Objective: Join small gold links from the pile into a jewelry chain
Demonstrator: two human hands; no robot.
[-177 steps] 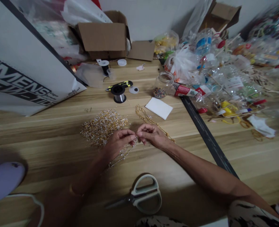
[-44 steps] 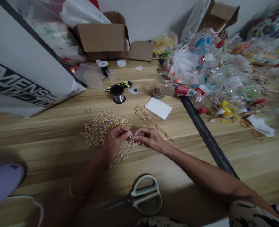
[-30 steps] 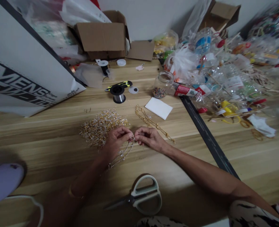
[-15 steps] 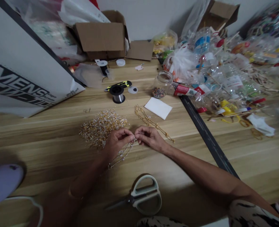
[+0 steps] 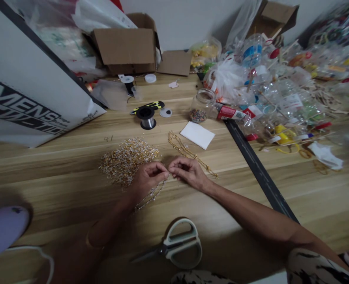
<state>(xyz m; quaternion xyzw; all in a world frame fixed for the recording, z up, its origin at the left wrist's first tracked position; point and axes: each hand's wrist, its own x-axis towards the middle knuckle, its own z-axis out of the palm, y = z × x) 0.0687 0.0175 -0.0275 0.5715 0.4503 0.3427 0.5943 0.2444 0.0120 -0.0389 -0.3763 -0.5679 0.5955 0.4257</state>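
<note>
My left hand [image 5: 151,175] pinches the upper end of a silver chain [image 5: 153,193], which hangs below the fingers and trails onto the wooden table. Fingertip to fingertip with it, my right hand [image 5: 188,171] is closed in a pinch at the same chain end; the exact spot it grips is too small to make out. Beside the left hand lies a heap of small gold and silver pieces [image 5: 127,159]. Just beyond the right hand, gold chains [image 5: 192,154] are stretched out on the table. Scissors [image 5: 182,244] with pale handles rest nearer my body.
A wire spool [image 5: 147,118], a yellow-black cutter [image 5: 155,105], a white pad [image 5: 197,135] and a jar of beads [image 5: 199,108] stand beyond the hands. Plastic bottles [image 5: 287,98] pile up at right. A large white box [image 5: 29,90] leans at left; a lilac object [image 5: 5,228] sits lower left.
Both hands stay almost in place, with only small fingertip shifts at the chain end. The chain and the surrounding things look unchanged.
</note>
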